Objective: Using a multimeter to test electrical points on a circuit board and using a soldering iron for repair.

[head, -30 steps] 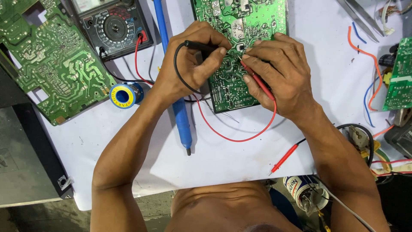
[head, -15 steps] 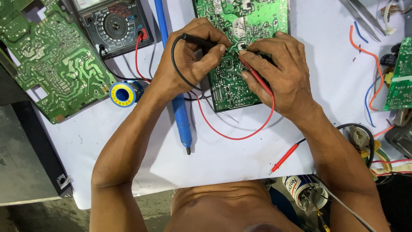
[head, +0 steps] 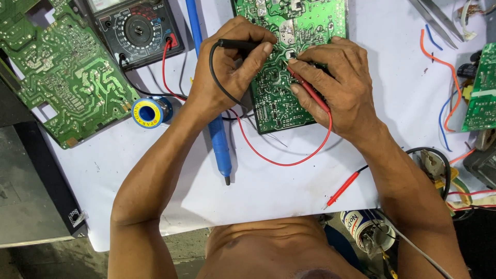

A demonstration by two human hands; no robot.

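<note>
Green and dotted with silver solder points, a circuit board (head: 289,67) lies solder-side up on a white sheet (head: 258,196), at the top middle of the view, under both hands. Its long axis runs away from the person, tilted slightly.

Left hand (head: 230,72) comes in from the board's left edge, fingers closed around a black probe (head: 243,45). That probe lies almost level, pointing right toward the board's middle. Its black lead loops down below the hand.

Right hand (head: 336,88) rests on the board's right half, fingers pinched on a red probe (head: 309,89). This probe slants up and left, so both tips meet near one small spot by a pale component in the board's upper centre. The hands sit equally close to that spot; whether either tip truly touches metal is hard to tell, since fingertips cover it.

A red lead (head: 279,160) sweeps in a wide loop below the board and runs back to a black multimeter (head: 137,28) at top left, which has a round dial. A blue soldering iron (head: 219,144) lies lengthwise beneath the left wrist, tip toward the person. A yellow and blue solder reel (head: 147,112) sits just left of it. A second green board (head: 62,77) lies far left, and a spare red probe (head: 343,188) rests near the sheet's front edge, well apart from both hands.
</note>
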